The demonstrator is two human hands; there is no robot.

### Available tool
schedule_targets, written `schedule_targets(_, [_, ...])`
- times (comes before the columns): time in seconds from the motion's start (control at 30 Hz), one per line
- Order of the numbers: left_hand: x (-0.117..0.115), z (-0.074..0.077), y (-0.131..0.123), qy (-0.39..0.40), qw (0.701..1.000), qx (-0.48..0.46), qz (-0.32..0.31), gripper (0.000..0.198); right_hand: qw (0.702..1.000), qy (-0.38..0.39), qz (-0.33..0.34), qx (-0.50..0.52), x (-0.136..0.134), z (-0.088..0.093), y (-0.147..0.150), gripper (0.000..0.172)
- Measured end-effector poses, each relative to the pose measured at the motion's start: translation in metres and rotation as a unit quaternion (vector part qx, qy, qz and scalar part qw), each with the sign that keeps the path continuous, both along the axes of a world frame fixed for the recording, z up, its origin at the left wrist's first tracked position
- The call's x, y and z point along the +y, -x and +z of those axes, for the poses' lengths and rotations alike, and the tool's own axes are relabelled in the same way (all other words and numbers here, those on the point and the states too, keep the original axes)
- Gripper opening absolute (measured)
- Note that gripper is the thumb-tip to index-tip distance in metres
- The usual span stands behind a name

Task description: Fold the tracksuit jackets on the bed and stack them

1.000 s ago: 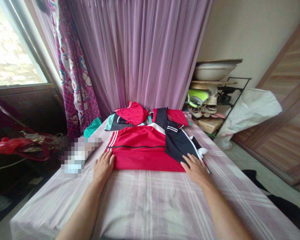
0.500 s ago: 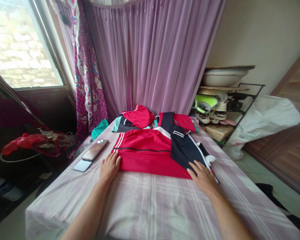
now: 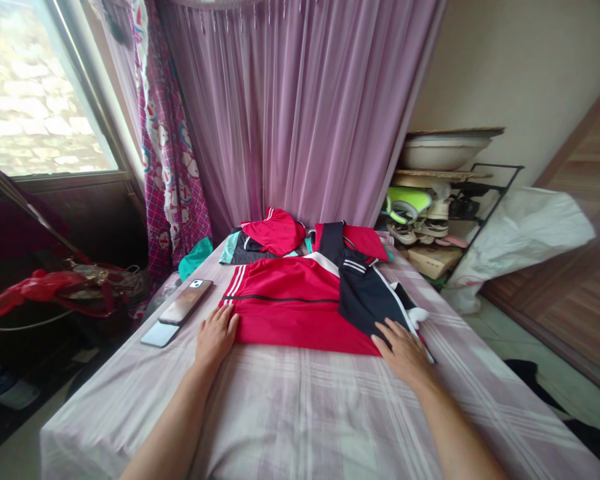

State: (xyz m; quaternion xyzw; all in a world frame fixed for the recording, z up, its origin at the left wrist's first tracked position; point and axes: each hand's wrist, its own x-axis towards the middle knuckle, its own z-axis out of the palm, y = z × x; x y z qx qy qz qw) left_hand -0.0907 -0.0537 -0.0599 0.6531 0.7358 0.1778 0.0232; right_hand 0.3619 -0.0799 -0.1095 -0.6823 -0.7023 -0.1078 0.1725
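A red sports jersey [image 3: 290, 310] with white stripes and a black band lies flat on the bed's pale checked sheet [image 3: 300, 413]. A navy sleeve part [image 3: 367, 300] is folded across its right side. My left hand [image 3: 215, 337] lies flat and open at the jersey's lower left corner. My right hand [image 3: 403, 347] lies flat and open on the lower right edge, fingers on the navy part. Both palms face down and hold nothing.
More folded clothes [image 3: 275, 237] sit behind the jersey near the purple curtain [image 3: 300, 113]. Two phones [image 3: 180, 307] lie left of my left hand. A shoe rack [image 3: 440, 213] and a white sack [image 3: 520, 233] stand right of the bed. Red bags [image 3: 55, 287] sit at left.
The camera view has shifted a little; both hands stay flat on the jersey's lower corners with barely any movement.
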Motion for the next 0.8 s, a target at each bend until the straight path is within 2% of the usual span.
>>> schedule_targets(0.17, [0.001,-0.001,0.001,-0.003,1.0,0.003,-0.001,0.049,0.998,-0.061,0.027,0.021,0.007,0.019,0.008,0.041])
schedule_targets(0.3, [0.002,-0.008,0.004,-0.021,1.0,0.005,-0.004,0.048,0.997,-0.063,0.034,0.037,0.035,0.043,0.018,0.041])
schedule_targets(0.43, [0.005,-0.014,0.009,-0.037,0.999,0.014,-0.008,0.047,0.997,-0.013,-0.003,0.074,0.089,0.057,0.021,0.044])
schedule_targets(0.6, [0.007,-0.021,0.017,-0.047,0.998,0.025,-0.023,0.048,0.986,0.06,-0.094,0.124,0.159,0.057,0.011,0.047])
schedule_targets(0.7, [0.008,-0.025,0.02,-0.062,0.997,0.024,-0.031,0.049,0.974,0.119,-0.114,0.155,0.185,0.059,0.004,0.049])
schedule_targets(0.8, [0.008,-0.028,0.021,-0.072,0.997,0.022,-0.035,0.049,0.96,0.176,-0.134,0.173,0.198,0.061,0.003,0.054])
